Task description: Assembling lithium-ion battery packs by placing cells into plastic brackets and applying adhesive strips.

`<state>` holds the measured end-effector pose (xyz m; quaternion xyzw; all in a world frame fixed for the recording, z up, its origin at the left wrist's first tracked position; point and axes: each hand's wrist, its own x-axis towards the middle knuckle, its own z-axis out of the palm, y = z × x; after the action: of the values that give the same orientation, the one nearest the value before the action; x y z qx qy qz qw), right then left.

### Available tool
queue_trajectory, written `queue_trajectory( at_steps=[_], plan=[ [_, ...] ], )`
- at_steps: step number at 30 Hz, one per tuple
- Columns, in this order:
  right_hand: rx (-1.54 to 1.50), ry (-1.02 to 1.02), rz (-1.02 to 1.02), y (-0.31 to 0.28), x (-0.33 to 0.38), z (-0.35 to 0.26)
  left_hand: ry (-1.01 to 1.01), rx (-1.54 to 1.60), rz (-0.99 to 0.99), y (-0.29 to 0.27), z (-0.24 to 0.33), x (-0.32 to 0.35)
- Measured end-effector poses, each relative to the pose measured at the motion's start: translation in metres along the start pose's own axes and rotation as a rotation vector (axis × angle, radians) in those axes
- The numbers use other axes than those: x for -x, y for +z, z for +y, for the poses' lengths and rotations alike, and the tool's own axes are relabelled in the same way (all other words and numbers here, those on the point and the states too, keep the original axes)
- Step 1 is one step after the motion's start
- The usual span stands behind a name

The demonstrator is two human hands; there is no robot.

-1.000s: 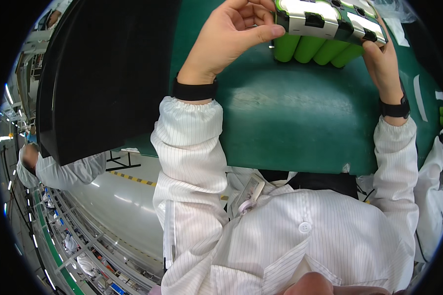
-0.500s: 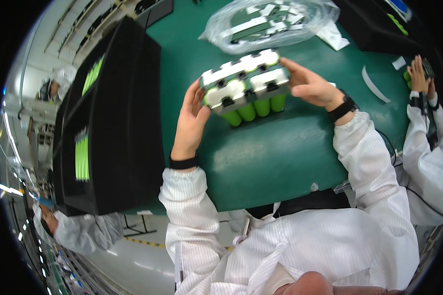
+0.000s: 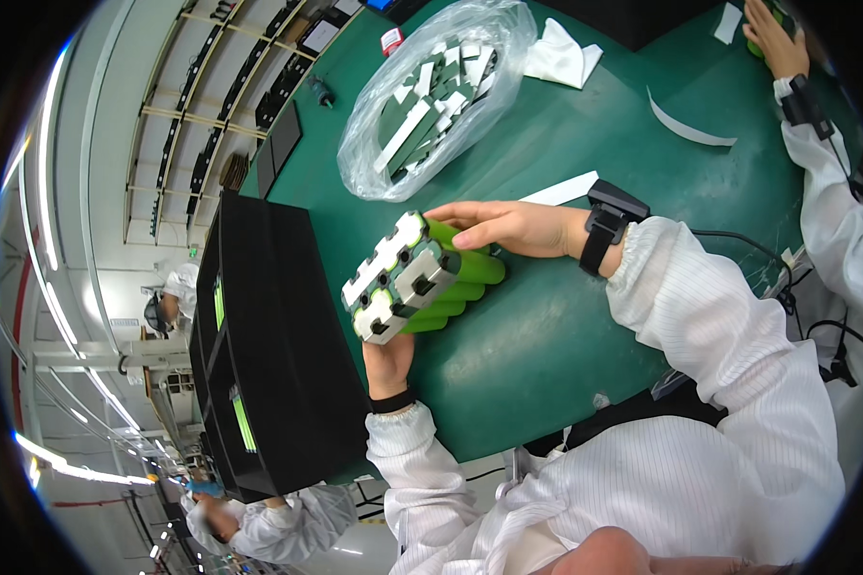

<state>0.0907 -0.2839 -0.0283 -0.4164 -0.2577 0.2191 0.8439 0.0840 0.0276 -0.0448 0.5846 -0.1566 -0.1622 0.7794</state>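
Right hand (image 3: 523, 228): fingers gripping pack (image 3: 417, 278) | left hand (image 3: 388, 364): at pack's lower end, fingers hidden, cannot tell grip | bag (image 3: 362, 158): beyond pack, on table (image 3: 547, 335)

My bench is brightly lit, and white lamps (image 3: 91, 471) blaze far to my left. A soft glare lies on the green table (image 3: 508, 369); straight edges bend, and blackness fills the corners.

My batteries (image 3: 475, 271) have a smooth, slightly glossy plastic skin under shiny metal plates (image 3: 406, 233); my table (image 3: 566, 316) has a smooth sheen, the bag (image 3: 513, 43) crinkled glossy plastic, the box (image 3: 292, 355) matt, my sleeves (image 3: 700, 297) cloth.
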Motion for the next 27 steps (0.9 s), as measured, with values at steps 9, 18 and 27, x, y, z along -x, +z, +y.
queue_trajectory(
  at_steps=[9,18,27],
  plan=[
    [-0.057,-0.002,-0.005,0.006,-0.005,0.008,0.048,0.057,0.018,-0.005,-0.001,0.008],
    [-0.089,-0.001,-0.026,0.004,-0.006,0.013,0.071,0.088,-0.007,-0.005,-0.002,0.009],
    [-0.060,-0.035,0.000,0.007,-0.009,0.015,0.057,0.183,-0.046,0.001,0.001,0.006]
  ],
)
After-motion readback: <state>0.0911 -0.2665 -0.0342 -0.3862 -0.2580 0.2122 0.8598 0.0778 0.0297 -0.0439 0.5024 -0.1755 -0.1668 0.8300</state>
